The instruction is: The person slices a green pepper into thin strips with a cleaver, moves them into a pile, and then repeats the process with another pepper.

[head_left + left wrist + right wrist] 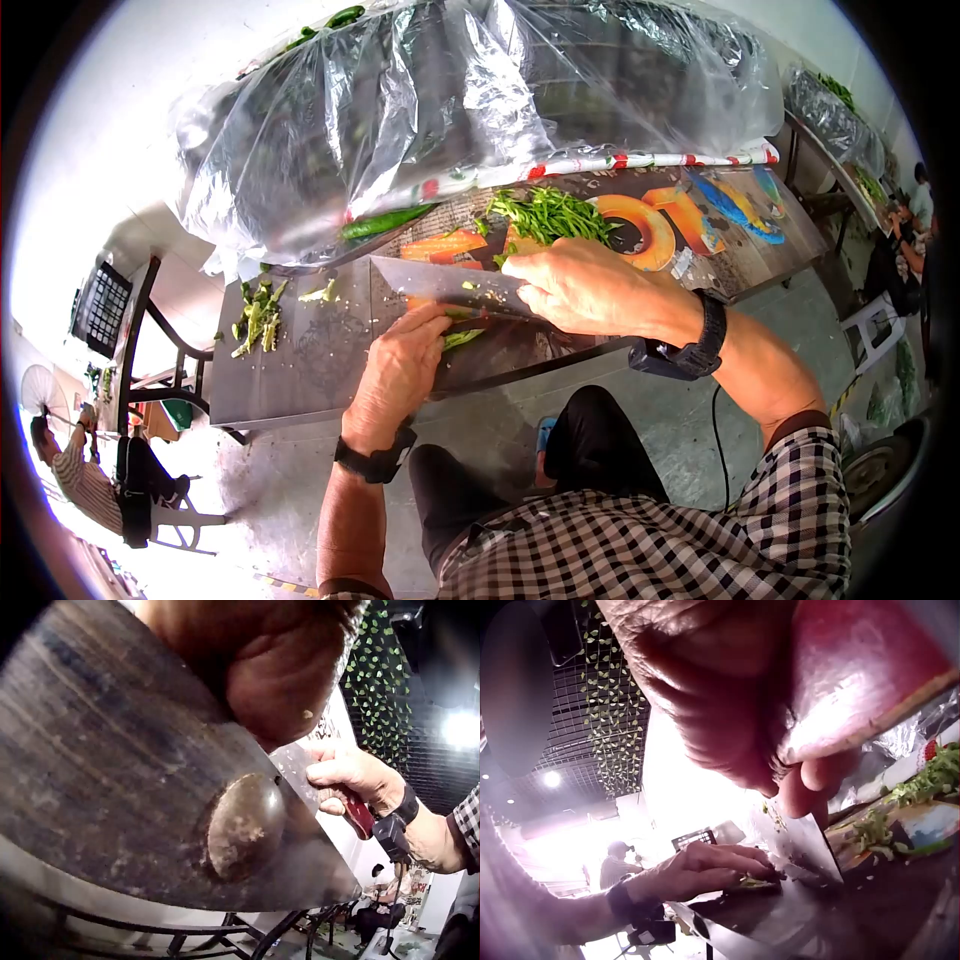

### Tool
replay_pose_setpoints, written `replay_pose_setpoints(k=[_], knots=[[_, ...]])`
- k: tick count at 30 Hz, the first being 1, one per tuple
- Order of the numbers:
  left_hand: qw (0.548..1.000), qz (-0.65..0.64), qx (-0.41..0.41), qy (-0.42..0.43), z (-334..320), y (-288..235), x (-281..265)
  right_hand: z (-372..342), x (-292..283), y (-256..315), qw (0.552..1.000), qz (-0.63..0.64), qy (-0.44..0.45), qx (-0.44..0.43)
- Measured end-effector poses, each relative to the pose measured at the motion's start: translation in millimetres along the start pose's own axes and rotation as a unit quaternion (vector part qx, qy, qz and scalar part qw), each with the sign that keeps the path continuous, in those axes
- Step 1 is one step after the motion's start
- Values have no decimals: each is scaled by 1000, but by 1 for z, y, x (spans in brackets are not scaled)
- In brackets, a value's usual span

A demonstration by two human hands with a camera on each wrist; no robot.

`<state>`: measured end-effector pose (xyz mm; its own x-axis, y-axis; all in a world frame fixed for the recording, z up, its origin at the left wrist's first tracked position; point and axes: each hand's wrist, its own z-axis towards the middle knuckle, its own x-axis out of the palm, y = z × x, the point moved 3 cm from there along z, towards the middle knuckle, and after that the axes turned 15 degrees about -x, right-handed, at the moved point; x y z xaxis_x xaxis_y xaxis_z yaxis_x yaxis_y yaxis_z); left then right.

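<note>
My right hand [592,290] grips a kitchen knife [440,280] by its reddish handle [870,682]. The broad blade points left across the table, with pale seeds and green bits stuck to it. Beside the blade, my left hand [400,365] holds green pepper pieces [460,339] against the table near its front edge, fingers bent over them and fingertips close to the blade. Behind the knife lies a heap of sliced green pepper [550,215]. A whole long green pepper [385,222] rests further back, partly under plastic.
Cut pepper scraps [260,318] and scattered seeds lie on the left of the dark table [300,375]. Clear plastic sheeting [450,95] covers a large pile along the back. Other people sit at far left and far right. A black crate [101,310] stands left.
</note>
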<state>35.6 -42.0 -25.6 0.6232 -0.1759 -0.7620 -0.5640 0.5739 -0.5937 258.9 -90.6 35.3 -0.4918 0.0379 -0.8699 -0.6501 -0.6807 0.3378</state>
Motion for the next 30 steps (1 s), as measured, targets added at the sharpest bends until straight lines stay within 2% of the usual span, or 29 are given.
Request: replay_pose_setpoints(k=[6,9,14,17,18,21,22,25,28,30], knots=[[1000,-2,-13,-12,-2,2,2,2,3,-2,1000,13,14,0],[999,18,27,-40,-1,3,4,4,0,-2,999,22,29,5],[997,40,39,-59,1,-1,4,14,-5,-5,996,35,77,-2],[996,34,47,-64,1,-1,4,18,4,-21,997,59,52,-28],[996,34,51,-65,1,-1,5,23,3,-21,995,62,71,-33],[998,14,23,-57,1,1,5,39,15,-19,994,93,52,-27],[998,13,22,-61,1,0,5,46,21,-21,994,82,30,-59],[997,3,10,-70,-1,3,6,54,26,-18,996,49,24,-69],[995,-38,-8,-90,-2,5,6,48,18,-28,996,69,48,-32],[992,-70,-30,-102,-6,7,7,33,9,-31,999,33,16,18]])
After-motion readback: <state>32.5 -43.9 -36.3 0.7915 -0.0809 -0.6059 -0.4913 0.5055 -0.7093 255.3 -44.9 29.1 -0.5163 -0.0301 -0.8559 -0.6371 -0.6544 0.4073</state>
